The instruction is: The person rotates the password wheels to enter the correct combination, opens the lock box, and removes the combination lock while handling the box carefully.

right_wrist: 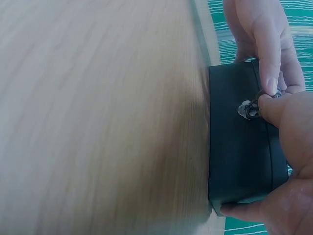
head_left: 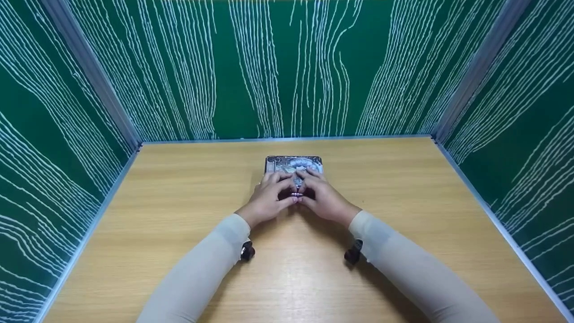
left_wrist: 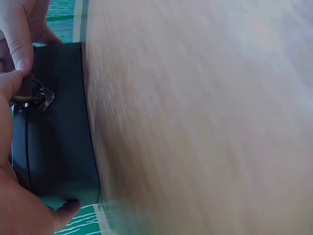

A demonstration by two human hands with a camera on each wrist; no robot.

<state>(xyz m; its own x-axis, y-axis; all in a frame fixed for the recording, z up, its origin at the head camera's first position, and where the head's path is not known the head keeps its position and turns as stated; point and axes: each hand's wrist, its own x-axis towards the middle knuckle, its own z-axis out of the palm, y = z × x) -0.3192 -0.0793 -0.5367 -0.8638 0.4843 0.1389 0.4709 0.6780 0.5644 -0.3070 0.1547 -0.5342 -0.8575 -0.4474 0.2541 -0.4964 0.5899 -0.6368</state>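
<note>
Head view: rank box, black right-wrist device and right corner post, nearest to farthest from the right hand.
1. Box: touching the right hand.
2. Black right-wrist device: beside the sleeve cuff.
3. Right corner post: back right, beyond the table.

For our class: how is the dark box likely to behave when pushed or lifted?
The dark box is probably stiff, as its edges run straight. Its flat sides suggest it would slide across the table rather than roll. The metal clasp might swing or catch, since a curved piece juts from the front.
</note>
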